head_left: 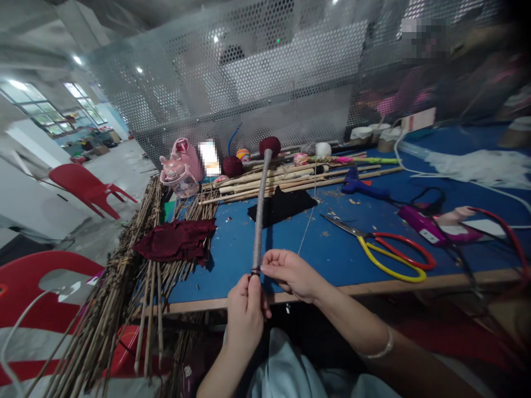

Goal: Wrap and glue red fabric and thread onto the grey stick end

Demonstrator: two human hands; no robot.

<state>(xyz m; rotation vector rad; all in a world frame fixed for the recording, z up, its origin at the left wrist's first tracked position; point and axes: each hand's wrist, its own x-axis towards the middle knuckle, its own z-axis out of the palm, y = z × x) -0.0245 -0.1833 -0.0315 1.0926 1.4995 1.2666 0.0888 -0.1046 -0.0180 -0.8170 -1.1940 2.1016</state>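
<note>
My left hand is wrapped round the near end of a stick bound in grey thread, the thumb lying along it. A dark red ball tops the stick's far end, which points away over the table. Beside the near end, my right hand has its fingers pinched together close to a dark band on the stick. A thin grey thread runs from this hand up towards a white ball at the back. Black cloth lies under the stick.
Scissors with red and yellow handles lie at the right, near a blue glue gun and a purple device with cords. Dark red cloth rests at the left over bundled twigs. Bare sticks lie behind.
</note>
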